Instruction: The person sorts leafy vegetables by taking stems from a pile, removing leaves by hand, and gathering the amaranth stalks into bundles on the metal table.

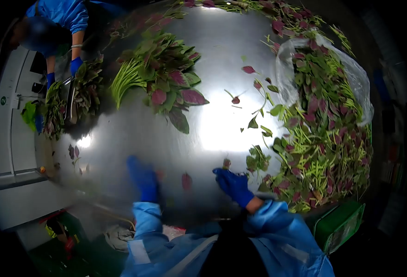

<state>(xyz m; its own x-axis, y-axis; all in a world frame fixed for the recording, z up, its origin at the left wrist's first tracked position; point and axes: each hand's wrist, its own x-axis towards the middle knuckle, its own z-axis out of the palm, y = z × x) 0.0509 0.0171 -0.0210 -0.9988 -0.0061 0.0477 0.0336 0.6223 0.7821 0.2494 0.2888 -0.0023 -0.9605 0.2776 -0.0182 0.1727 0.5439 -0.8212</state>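
Observation:
My left hand [143,180], in a blue glove, is over the steel table at the lower middle. Motion smears its fingers, and nothing can be made out in it. My right hand [234,185], also blue-gloved, is low over the table with its fingers drawn together; what they hold, if anything, is hidden. Just beyond its fingertips is a small reddish-green leaf [226,163]. Between the two hands a purple leaf [186,181] lies flat. Right of my right hand lies a loose green sprig [258,159], beside a large heap of red-and-green amaranth-like greens [323,157].
A bunch of leafy stems [159,74] lies on the steel table [166,131]. A clear plastic bag [361,87] surrounds part of the heap. A green crate [340,228] stands lower right. Far left, a co-worker's blue-gloved hands [76,66] touch more bunches [87,90].

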